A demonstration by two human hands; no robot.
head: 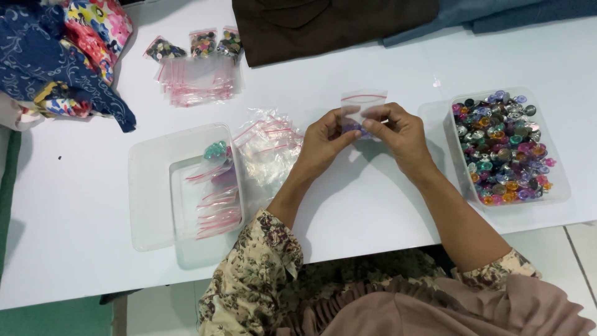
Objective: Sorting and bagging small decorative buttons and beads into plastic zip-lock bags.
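A white table (373, 74) is carrying a clear tub of coloured buttons (505, 149) at the right and a clear tray (152, 186) of filled bags at the left. Above the middle, the left hand (323, 140) and right hand (398, 130) are both pinching a small zip bag (362, 102) holding a few buttons.

The lower part of the small clear bag (363, 106) is covered by the fingers of the left hand (324, 140) and right hand (401, 134), so its purple contents cannot be counted. The brown cloth (329, 25), the blue cloth (497, 12) and the patterned fabrics (56, 56) are cut off by the far and left edges. What the three filled bags (194, 45) hold is too small to be told.
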